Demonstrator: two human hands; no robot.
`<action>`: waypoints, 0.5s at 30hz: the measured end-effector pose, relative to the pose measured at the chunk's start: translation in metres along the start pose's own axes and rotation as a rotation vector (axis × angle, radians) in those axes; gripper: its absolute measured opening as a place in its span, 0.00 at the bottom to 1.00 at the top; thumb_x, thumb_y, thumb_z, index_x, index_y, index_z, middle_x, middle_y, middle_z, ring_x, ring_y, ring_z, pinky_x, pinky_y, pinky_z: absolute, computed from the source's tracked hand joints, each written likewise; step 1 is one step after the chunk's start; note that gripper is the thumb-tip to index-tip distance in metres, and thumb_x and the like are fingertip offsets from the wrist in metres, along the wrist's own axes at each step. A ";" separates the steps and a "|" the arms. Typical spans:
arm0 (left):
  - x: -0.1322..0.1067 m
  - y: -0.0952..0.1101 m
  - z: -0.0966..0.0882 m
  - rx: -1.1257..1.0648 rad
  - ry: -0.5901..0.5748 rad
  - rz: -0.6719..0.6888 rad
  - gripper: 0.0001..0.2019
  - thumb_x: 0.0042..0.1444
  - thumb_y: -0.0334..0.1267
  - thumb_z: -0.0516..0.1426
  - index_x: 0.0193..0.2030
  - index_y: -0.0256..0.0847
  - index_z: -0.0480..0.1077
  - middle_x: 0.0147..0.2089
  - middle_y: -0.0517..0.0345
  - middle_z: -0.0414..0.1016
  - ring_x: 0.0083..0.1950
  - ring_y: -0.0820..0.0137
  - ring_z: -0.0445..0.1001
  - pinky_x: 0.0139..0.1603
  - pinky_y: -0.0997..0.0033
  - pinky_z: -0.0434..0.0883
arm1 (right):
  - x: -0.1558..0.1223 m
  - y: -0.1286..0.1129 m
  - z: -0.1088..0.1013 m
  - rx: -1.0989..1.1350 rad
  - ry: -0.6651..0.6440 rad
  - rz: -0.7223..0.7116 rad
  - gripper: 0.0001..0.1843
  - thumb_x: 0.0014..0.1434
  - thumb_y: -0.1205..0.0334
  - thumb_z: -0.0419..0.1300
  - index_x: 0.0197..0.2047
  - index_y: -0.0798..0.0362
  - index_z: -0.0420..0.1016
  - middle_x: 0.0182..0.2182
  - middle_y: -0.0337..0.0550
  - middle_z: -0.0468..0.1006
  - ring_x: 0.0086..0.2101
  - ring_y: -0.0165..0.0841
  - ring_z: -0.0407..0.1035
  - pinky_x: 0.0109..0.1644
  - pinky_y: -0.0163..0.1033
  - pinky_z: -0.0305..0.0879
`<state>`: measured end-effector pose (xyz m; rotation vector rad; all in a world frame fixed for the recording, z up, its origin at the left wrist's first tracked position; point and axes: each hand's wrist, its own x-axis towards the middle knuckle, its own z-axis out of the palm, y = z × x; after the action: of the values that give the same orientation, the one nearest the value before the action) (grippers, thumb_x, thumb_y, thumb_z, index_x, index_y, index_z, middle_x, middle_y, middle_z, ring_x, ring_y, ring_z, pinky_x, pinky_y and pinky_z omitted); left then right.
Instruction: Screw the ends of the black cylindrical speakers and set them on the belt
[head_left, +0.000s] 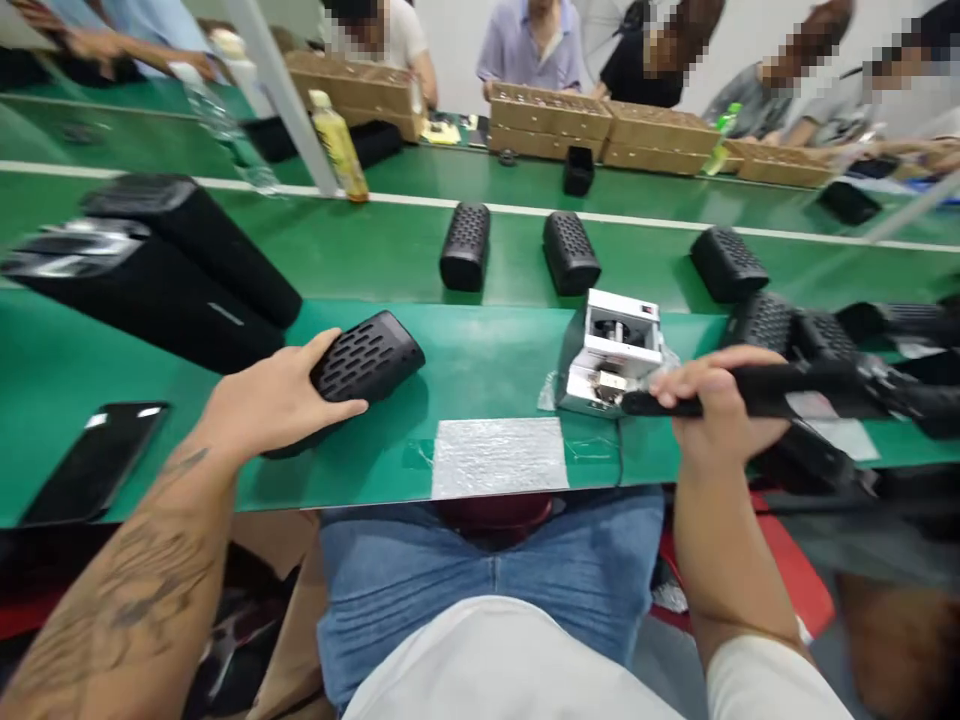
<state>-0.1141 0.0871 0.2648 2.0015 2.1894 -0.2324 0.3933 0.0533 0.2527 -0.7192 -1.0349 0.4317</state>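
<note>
Left fingers (pixel 346 409) round casing (pixel 371 355), right fingers (pixel 718 392) round rod (pixel 795 388)

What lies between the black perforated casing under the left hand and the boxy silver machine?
The head view shows green mat, clear plastic beside the machine and, nearer the front, a silvery rectangular sheet.

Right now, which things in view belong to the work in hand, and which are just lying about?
Apparently part of the work:
black perforated casing, held by the left hand
dark rod-shaped tool, held by the right hand
silver device, beside the rod

Probably just lying about:
phone
yellow bottle
clear bottle
</note>
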 end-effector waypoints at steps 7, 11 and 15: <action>-0.063 0.104 0.011 -0.075 -0.140 0.620 0.61 0.62 0.65 0.72 1.00 0.60 0.58 0.83 0.46 0.85 0.74 0.39 0.90 0.72 0.49 0.86 | 0.015 0.043 0.006 -0.216 -0.144 0.078 0.31 0.65 0.31 0.86 0.41 0.44 0.77 0.22 0.28 0.79 0.18 0.33 0.74 0.25 0.41 0.79; -0.065 0.161 0.032 0.015 -0.162 0.752 0.58 0.64 0.61 0.73 0.98 0.54 0.62 0.72 0.40 0.89 0.66 0.39 0.92 0.66 0.47 0.86 | 0.009 0.049 0.006 -0.245 -0.146 0.088 0.31 0.65 0.31 0.86 0.41 0.43 0.77 0.20 0.25 0.79 0.18 0.35 0.76 0.25 0.42 0.78; -0.062 0.172 0.047 0.032 -0.113 0.742 0.57 0.66 0.61 0.74 0.98 0.53 0.63 0.71 0.36 0.89 0.66 0.37 0.91 0.68 0.44 0.84 | 0.005 0.037 0.006 -0.252 -0.167 0.070 0.29 0.67 0.31 0.85 0.42 0.43 0.79 0.22 0.27 0.80 0.19 0.33 0.75 0.27 0.42 0.79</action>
<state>0.0638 0.0314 0.2327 2.5676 1.2558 -0.2635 0.3904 0.0847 0.2311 -0.9582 -1.2379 0.4317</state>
